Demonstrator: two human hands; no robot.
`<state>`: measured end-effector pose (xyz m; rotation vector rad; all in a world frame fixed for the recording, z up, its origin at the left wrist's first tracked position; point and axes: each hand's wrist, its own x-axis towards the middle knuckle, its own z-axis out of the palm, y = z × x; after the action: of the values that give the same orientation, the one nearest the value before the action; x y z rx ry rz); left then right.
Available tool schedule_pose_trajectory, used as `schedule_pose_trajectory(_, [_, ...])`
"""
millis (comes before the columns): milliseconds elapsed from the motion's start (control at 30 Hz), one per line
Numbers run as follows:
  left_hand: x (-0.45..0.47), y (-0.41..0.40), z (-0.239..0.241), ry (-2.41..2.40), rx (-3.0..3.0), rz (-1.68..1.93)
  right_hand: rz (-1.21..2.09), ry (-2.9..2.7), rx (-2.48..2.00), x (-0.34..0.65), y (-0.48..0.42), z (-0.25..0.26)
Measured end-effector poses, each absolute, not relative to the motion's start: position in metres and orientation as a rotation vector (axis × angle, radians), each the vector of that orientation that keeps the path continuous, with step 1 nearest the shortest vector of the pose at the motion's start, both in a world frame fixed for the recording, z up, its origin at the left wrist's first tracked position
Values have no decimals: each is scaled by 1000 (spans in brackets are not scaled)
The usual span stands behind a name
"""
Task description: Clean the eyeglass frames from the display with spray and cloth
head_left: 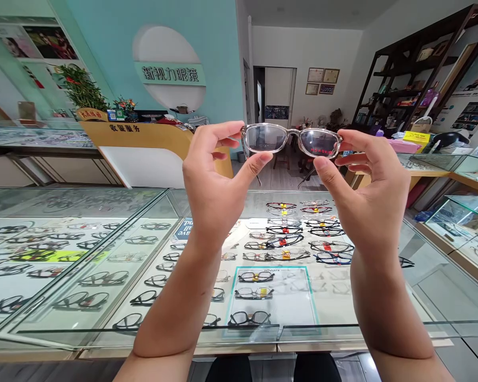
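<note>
Holding the clear-rimmed eyeglasses level appears to be the step in hand: the left hand pinches the frame's left end and the right hand its right end. Any move from this pose calls for both hands to travel together, so that the frame does not twist. Each index finger reaches the upper outer corner; each thumb bears near the lower rim; the other fingers curl loosely. Both forearms rise from below, angled inward toward the grip. Between the hands, red lettering marks the right lens. Below the grip and well apart from it, a glass display case contains rows of spectacles. Beyond the grip, a counter stands left and dark shelving right.
</note>
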<state>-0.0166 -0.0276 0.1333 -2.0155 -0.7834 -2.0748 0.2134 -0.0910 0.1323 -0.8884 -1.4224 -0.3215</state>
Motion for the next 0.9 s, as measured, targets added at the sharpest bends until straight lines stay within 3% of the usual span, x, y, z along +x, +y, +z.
schedule_pose_trajectory(533, [2,2,119,-540,-2098,-2219,-584,-1398,-809,210,-71,130])
schedule_pose_trajectory(900, [12,-4,121,-682,-1929,-2196,-391,-1428,-851,201,-68,125])
